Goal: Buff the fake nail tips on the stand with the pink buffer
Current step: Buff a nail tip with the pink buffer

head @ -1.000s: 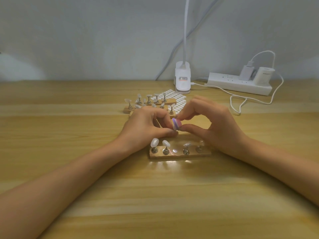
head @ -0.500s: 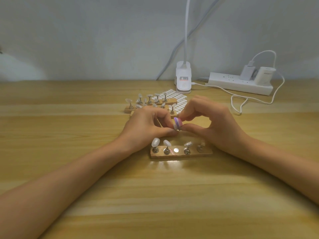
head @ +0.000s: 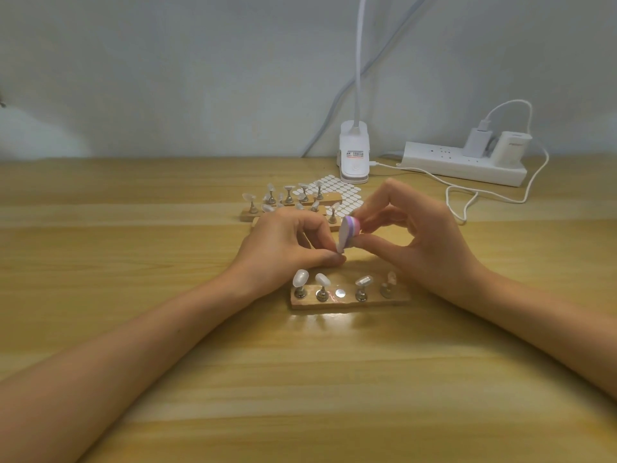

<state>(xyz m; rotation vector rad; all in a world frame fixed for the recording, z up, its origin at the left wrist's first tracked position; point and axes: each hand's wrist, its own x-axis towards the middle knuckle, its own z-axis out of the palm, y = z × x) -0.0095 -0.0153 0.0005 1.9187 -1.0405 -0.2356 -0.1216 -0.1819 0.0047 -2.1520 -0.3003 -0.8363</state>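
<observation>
Pink buffer (head: 350,232) held just above the wooden stand (head: 350,300)

The right hand (head: 424,242) pinches the buffer between thumb and fingers. It is a small oval block, layered pink over purple, tilted with its white face turned left. The left hand (head: 283,248) has its fingers curled, thumb to fingertip at the buffer's lower edge. What they pinch is hidden. Pale nail tips (head: 299,278) stand on metal pegs on the bench (head: 300,379).

Both forearms bare to frame edge; left hand (head: 283,243), right hand (head: 429,242) bare; fingernails apparently short.
</observation>
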